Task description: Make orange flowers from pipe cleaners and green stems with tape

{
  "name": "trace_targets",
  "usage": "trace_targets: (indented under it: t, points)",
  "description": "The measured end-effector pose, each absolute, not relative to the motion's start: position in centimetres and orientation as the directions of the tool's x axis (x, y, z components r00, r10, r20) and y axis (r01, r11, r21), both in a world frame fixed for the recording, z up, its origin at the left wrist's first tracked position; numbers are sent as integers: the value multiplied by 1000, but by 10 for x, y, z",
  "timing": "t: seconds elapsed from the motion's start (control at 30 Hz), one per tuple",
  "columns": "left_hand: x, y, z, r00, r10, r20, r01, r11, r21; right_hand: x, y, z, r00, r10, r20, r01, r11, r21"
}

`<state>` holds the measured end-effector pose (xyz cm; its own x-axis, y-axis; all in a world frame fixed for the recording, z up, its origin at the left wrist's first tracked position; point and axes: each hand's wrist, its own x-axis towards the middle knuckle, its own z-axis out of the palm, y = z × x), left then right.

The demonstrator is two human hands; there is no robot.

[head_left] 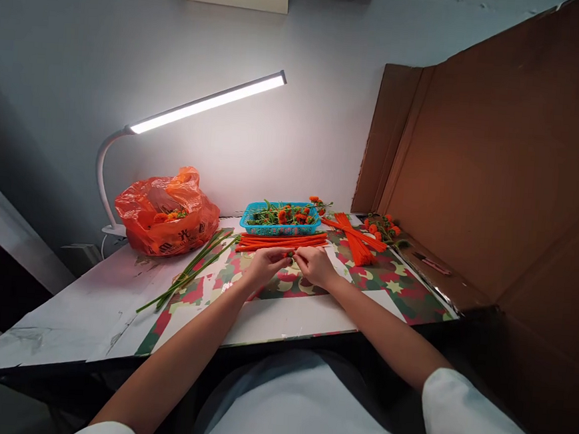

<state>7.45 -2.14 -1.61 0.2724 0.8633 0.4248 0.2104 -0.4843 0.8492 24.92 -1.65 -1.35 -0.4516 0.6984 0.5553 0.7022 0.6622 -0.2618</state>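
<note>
My left hand point(265, 265) and my right hand point(314, 264) meet over the middle of the table, fingertips pinched together. Between them is a small dark green and orange flower piece point(290, 256), mostly covered by the fingers; its exact form is too small to tell. Just behind the hands lies a row of orange chenille stems point(267, 242). A blue basket point(281, 230) stands beyond, filled with orange flowers on green stems. To the right, more orange chenille stems point(356, 244) lie crossed in a bundle. Long green stems point(189, 277) rest at the left.
An orange-red plastic bag point(168, 234) with orange flowers inside stands at the left back, beside a lit desk lamp point(208, 105). Orange flowers point(381, 228) and a cutter knife point(432, 264) lie at the right, near a tall cardboard sheet point(495, 146). White paper point(291, 317) covers the front.
</note>
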Motion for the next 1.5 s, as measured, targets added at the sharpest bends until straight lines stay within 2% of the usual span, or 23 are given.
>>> trace_targets:
  t: [0.2,0.33,0.4,0.5,0.6,0.7,0.8,0.93,1.07,1.23,1.3,1.4,1.5]
  points:
    - [73,-20,-15,296,865,406,186,-469,863,248,-16,-16,-389,697,602,598,688,-411]
    - [74,-19,-14,206,899,386,61,-406,912,247,-17,-17,-345,753,560,464,656,-596]
    - [75,-19,-13,168,913,372,19,-380,925,248,-18,-15,-352,761,544,460,647,-608]
    - [75,-20,-13,165,923,348,44,-359,932,251,-20,-10,-363,732,577,547,668,-504]
    - [76,-20,-14,189,935,299,63,-316,947,253,-22,-4,-415,662,624,653,694,-303]
    - [76,-19,-15,191,943,271,70,-289,955,252,-22,-2,-530,628,570,701,703,-122]
    - [74,-18,-14,227,928,297,88,-323,942,250,-24,0,-555,635,538,713,696,-86]
    - [71,-20,-10,310,890,334,133,-388,912,250,-25,0,-504,684,527,698,682,-219]
    - [73,-21,-11,318,850,421,169,-487,857,249,-22,-4,-451,691,565,626,696,-352]
    - [78,-21,-15,293,765,574,211,-637,741,242,-17,-11,-310,793,524,418,609,-674]
    - [79,-21,-15,292,742,603,230,-667,709,240,-16,-14,-288,827,482,332,559,-760]
    - [81,-22,-14,288,749,597,217,-658,721,239,-14,-16,-294,852,433,224,502,-835]
    - [81,-22,-11,259,814,520,150,-566,811,243,-13,-14,-345,845,408,142,476,-868]
